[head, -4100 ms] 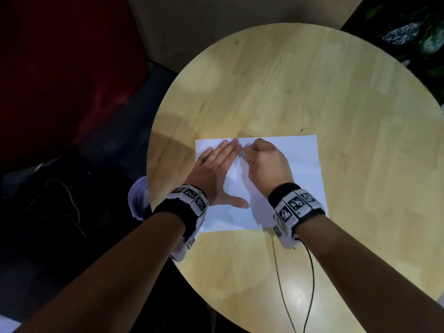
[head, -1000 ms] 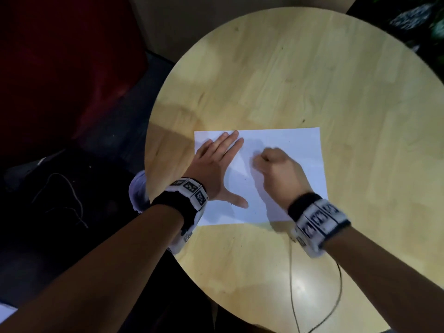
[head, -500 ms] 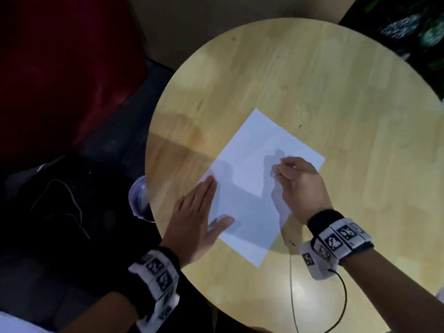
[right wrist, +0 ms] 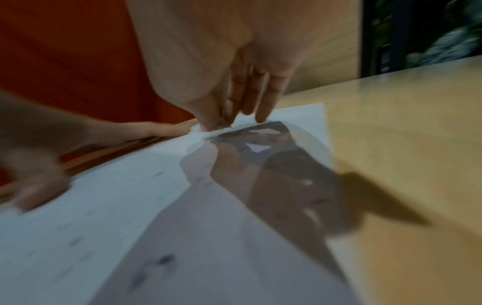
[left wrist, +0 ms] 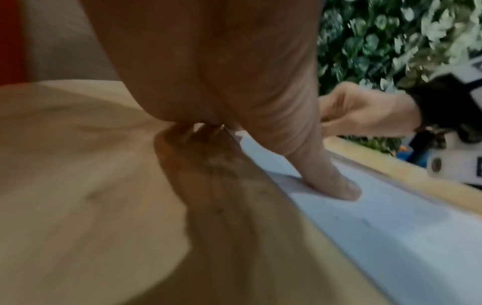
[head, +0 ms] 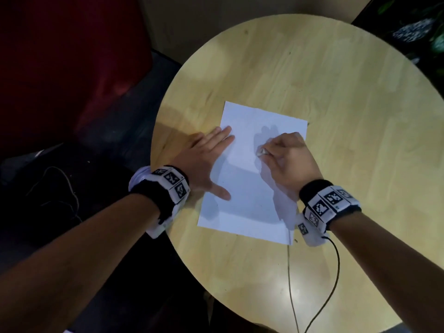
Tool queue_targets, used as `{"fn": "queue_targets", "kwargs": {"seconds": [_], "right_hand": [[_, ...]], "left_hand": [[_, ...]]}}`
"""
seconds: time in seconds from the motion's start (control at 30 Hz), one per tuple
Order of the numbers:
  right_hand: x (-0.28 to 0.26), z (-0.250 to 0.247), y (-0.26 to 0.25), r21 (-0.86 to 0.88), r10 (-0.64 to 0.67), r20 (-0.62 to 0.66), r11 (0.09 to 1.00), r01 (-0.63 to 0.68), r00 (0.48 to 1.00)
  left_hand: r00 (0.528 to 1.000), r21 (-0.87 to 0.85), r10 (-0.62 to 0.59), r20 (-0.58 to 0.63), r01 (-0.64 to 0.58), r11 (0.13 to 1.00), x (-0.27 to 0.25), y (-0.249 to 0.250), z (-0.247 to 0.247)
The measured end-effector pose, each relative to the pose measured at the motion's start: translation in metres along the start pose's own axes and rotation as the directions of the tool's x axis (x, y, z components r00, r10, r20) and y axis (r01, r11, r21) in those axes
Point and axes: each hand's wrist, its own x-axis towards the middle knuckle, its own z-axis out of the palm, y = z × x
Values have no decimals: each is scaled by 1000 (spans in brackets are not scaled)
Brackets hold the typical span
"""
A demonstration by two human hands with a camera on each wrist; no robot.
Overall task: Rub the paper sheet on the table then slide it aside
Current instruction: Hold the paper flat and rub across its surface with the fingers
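A white paper sheet (head: 245, 188) lies on the round wooden table (head: 336, 92), its long side running away from me and slightly tilted. My left hand (head: 211, 162) lies flat at the sheet's left edge, fingers straight. Its thumb (left wrist: 328, 181) presses on the paper (left wrist: 391, 237). My right hand (head: 266, 150) hovers over the sheet's upper right part, thumb and fingers pinching a small pale object (head: 260, 152), possibly an eraser, against the paper (right wrist: 130, 227). The right wrist view shows that pinch (right wrist: 221, 123) touching the sheet.
A black cable (head: 336, 272) runs from my right wristband across the near table and over its edge. A red surface (head: 60, 68) and dark floor with wires (head: 67, 186) lie left of the table. Plants (head: 420, 27) stand at the far right.
The sheet has turned from lying sideways, through a diagonal, to pointing away from me. My left hand has moved forward to its left edge. My right hand stays on the paper with the small object.
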Motion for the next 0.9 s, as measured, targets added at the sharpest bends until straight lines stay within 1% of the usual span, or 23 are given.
{"fn": "queue_targets", "kwargs": {"seconds": [0.1,0.13,0.17,0.23,0.27,0.3,0.33,0.37,0.43,0.47,0.5,0.53,0.57,0.63,0.67,0.7,0.73,0.8,0.87,0.9], "right_hand": [[4,14,-32,-46,-112,112,992,118,987],[11,18,-37,-50,-122,113,990,128,986],[21,22,-39,-58,-99,90,993,105,991],[40,26,-37,-70,-28,4,997,29,1000],[43,27,-38,-74,-12,-36,997,9,999],[36,29,-40,-73,-27,-52,997,23,998],[20,31,-46,-57,-60,-25,997,58,998],[-3,32,-53,-28,-103,39,994,104,994],[-52,30,-70,53,-207,168,978,201,964],[-61,26,-72,72,-244,235,970,233,941],[-53,23,-68,55,-256,274,967,251,927],[-32,20,-63,2,-210,298,976,219,931],[-6,19,-57,-59,-149,274,984,171,950],[45,17,-44,-105,-71,126,991,84,990],[59,17,-42,-97,-38,61,994,43,997],[59,19,-44,-98,-26,35,995,29,999],[46,23,-49,-104,-25,55,994,31,998],[-2,26,-65,-104,-30,181,993,50,983],[-55,22,-80,-4,-113,278,993,119,954],[-65,19,-82,35,-167,307,986,164,937]], "left_hand": [[1000,113,2,-22,1,994,2,-4,6],[1000,125,-7,-17,9,992,2,-4,8],[1000,129,-15,-9,16,992,3,-4,10],[1000,130,-11,-4,11,991,5,-4,11],[1000,126,-6,-6,7,992,5,-4,11],[1000,118,-4,-6,4,993,4,-4,11],[1000,111,-2,-4,2,994,4,-4,11],[1000,111,-1,-6,2,994,4,-4,12],[1000,133,3,-19,0,991,4,-5,12],[1000,140,4,-23,-1,990,4,-5,12],[1000,139,3,-20,0,990,3,-5,11],[1000,134,0,-11,2,991,3,-4,10],[1000,122,-1,-3,2,993,3,-4,10],[1000,96,-3,4,2,995,3,-3,9],[1000,92,-5,9,5,996,3,-2,8],[1000,94,-7,12,6,996,3,-2,7],[1000,101,-7,9,6,995,3,-2,7],[1000,122,-8,-9,9,993,3,-2,8],[1000,143,-8,-16,10,990,3,-3,9],[1000,154,-10,-17,12,988,2,-4,9]]}}
